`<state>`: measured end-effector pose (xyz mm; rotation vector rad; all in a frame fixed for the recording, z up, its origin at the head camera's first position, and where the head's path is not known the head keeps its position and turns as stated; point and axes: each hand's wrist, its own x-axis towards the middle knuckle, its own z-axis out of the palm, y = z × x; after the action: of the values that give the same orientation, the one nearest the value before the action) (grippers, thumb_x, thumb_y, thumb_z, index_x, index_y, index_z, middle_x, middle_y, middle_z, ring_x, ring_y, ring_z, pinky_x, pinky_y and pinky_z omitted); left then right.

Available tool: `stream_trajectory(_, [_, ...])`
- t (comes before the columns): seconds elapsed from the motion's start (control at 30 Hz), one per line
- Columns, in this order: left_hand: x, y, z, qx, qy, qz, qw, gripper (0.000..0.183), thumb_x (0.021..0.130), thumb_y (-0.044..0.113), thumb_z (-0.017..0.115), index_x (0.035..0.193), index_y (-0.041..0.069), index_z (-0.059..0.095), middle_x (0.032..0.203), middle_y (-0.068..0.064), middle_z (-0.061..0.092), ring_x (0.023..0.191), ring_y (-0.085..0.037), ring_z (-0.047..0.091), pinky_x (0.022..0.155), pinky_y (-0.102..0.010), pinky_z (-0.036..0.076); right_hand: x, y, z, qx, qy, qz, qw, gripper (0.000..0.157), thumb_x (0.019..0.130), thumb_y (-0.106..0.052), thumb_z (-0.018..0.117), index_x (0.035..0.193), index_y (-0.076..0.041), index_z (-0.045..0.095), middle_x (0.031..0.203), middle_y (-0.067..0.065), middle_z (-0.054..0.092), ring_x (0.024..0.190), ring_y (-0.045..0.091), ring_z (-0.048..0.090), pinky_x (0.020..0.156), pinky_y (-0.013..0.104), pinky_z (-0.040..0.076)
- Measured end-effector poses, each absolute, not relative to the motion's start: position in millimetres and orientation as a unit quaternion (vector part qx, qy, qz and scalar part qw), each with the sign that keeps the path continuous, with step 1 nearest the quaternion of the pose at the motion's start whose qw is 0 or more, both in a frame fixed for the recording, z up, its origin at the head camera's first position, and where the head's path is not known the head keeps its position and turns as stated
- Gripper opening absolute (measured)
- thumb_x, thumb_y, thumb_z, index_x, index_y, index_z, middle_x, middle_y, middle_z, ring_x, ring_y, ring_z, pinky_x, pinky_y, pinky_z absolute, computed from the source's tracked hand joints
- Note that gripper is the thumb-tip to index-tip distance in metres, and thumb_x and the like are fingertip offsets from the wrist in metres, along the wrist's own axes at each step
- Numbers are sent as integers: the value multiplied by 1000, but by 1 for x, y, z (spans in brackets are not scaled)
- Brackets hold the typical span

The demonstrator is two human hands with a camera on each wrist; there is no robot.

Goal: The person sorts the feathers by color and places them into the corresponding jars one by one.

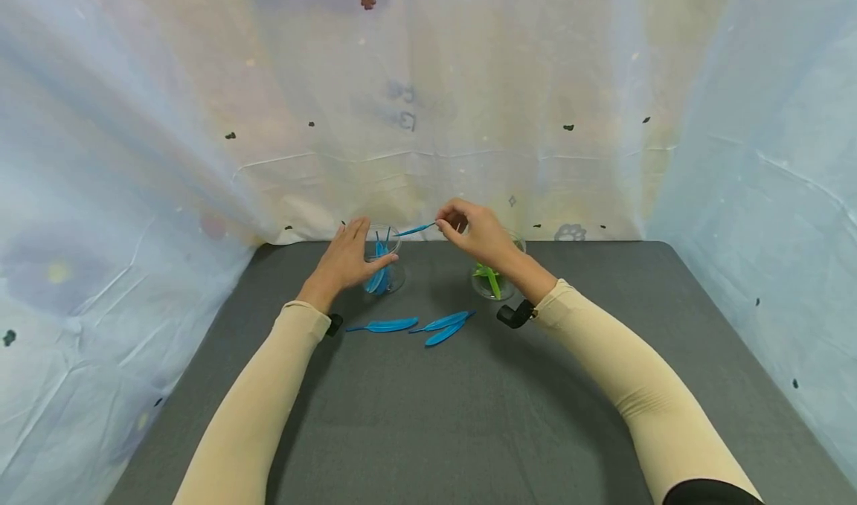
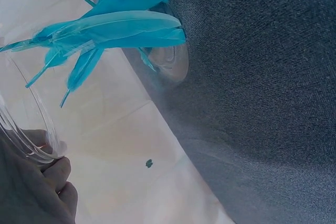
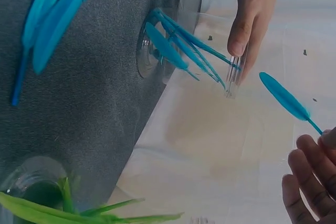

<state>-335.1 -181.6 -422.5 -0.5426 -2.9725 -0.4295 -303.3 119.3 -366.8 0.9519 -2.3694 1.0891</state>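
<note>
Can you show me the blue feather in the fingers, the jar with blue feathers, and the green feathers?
held blue feather (image 1: 415,229), head view, mid-vane.
blue-feather jar (image 1: 396,277), head view, lower glass wall.
green feathers (image 1: 491,277), head view, middle of bunch.

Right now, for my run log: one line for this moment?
left hand steadies glass jar | right hand pinches blue feather above it

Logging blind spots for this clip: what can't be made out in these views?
- Head view: the right hand hides much of the green-feather glass.
- Right wrist view: the grip on the blue feather is cut off by the frame edge.
- Left wrist view: only part of the left hand shows at the rim of the blue-feather glass.
</note>
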Motion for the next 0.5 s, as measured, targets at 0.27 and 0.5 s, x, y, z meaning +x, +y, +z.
stream_trajectory(0.27, [-334,-181,-422,-179,-973,-137,46,111,101,72,59,170,-4,16,176,-25,17,165,-40,14,136,-56,6,-318,105,-368,334,-858,354,161,10,108,-13,68,113,-6,72,97,7,73,82,19,67,74,35,57])
stream_trajectory(0.5, [-335,-182,-421,-181,-973,-137,42,110,102,72,57,170,-4,15,176,-26,16,165,-41,12,136,-57,6,-327,91,-365,331,-867,341,147,11,108,-14,67,112,-6,73,95,7,72,79,21,66,72,35,58])
